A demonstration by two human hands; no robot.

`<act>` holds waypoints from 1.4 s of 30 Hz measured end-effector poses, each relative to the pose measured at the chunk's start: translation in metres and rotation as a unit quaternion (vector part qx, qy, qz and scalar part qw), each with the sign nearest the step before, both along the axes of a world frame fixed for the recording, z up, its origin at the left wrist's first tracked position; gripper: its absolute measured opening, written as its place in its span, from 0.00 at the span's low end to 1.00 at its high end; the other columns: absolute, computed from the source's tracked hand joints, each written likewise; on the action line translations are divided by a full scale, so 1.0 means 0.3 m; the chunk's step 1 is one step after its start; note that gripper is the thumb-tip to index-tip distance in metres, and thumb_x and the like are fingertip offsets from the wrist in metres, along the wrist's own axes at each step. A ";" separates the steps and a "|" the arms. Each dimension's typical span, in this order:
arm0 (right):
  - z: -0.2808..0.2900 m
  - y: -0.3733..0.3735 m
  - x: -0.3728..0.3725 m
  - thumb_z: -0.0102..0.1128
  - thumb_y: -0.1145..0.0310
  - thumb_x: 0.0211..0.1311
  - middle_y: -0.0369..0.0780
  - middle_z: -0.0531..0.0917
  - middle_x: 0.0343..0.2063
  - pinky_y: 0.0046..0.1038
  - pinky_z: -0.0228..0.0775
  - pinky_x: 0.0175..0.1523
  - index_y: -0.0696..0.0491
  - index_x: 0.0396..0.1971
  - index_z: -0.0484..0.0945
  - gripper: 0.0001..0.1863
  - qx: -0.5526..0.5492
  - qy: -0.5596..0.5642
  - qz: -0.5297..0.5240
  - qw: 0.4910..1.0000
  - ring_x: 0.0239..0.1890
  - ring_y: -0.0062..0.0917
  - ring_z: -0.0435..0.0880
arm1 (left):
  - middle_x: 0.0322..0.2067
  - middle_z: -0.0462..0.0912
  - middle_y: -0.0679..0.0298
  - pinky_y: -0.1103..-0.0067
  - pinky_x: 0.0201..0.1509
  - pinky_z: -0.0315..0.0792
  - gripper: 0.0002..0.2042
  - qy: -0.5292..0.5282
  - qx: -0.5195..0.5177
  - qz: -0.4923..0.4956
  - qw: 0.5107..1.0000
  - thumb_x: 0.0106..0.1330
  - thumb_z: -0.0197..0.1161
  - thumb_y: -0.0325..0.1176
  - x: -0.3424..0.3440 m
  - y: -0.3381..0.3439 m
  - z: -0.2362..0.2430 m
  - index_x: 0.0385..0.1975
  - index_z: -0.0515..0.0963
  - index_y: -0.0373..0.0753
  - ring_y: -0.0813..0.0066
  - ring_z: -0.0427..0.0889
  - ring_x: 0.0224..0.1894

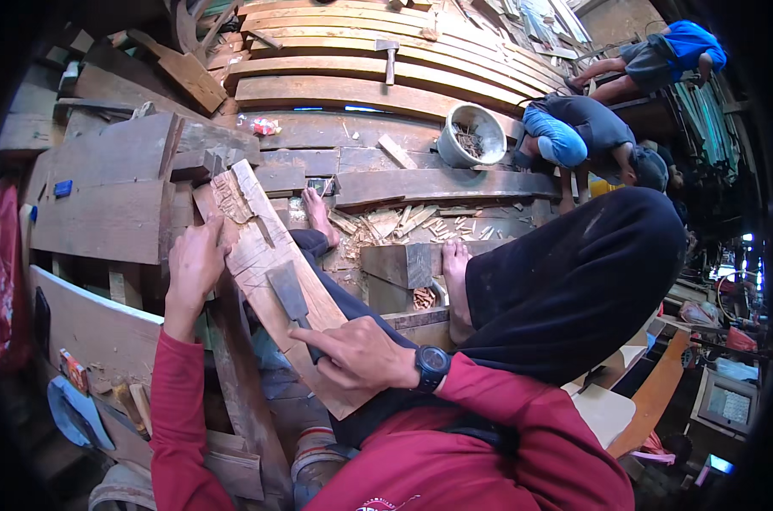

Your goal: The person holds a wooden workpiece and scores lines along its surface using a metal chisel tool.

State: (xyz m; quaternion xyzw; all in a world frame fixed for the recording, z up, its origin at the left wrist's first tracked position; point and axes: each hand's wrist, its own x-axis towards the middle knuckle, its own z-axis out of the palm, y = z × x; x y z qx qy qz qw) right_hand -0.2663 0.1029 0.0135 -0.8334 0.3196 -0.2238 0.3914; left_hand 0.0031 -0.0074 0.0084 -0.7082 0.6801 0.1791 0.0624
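A pale wooden board (310, 289) slants over my lap, its far end cut into a rough, chipped recess (233, 200) with a notch beside it. My right hand (361, 351), with a dark watch at the wrist, is closed round the dark handle of a wide chisel (288, 292). The chisel's flat blade lies over the board's face and points toward the cut end. At the board's left edge, near the recess, my left hand (197, 262) grips the wood with bent fingers; some of its fingertips are hidden.
Wood chips (386, 226) lie around my bare feet. Beyond stand a grey bucket (471, 136) of scraps, long stacked planks (344, 89) and a hammer (388, 61). Two people (591, 136) bend over at the right. A wooden block (399, 266) sits between my feet.
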 end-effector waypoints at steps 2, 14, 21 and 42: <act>0.028 -0.005 0.009 0.60 0.71 0.49 0.41 0.77 0.17 0.37 0.69 0.26 0.54 0.61 0.72 0.33 0.006 -0.017 -0.003 1.000 0.18 0.35 0.78 | 0.37 0.84 0.43 0.55 0.46 0.76 0.21 0.008 -0.005 -0.001 1.000 0.59 0.69 0.33 -0.005 -0.001 0.003 0.54 0.77 0.42 0.40 0.83 0.43; -0.027 -0.014 -0.005 0.59 0.70 0.52 0.43 0.78 0.19 0.37 0.70 0.26 0.56 0.61 0.70 0.31 0.000 0.010 -0.011 1.000 0.19 0.37 0.79 | 0.38 0.84 0.43 0.55 0.46 0.77 0.20 0.011 -0.009 -0.004 1.000 0.59 0.69 0.34 0.000 0.002 0.002 0.52 0.78 0.42 0.40 0.83 0.43; -0.012 0.002 0.000 0.59 0.71 0.52 0.42 0.77 0.19 0.38 0.70 0.27 0.56 0.61 0.70 0.31 0.004 -0.012 -0.009 1.000 0.20 0.36 0.79 | 0.38 0.84 0.43 0.55 0.47 0.76 0.20 0.007 -0.008 0.002 1.000 0.59 0.69 0.34 -0.009 0.001 0.009 0.53 0.78 0.42 0.41 0.83 0.43; -0.031 0.015 0.008 0.61 0.70 0.51 0.42 0.77 0.28 0.38 0.73 0.30 0.54 0.53 0.75 0.25 0.010 -0.013 0.008 1.000 0.27 0.38 0.80 | 0.38 0.84 0.43 0.56 0.46 0.76 0.22 0.017 -0.019 0.000 1.000 0.58 0.70 0.31 0.008 0.005 -0.006 0.54 0.78 0.42 0.40 0.82 0.43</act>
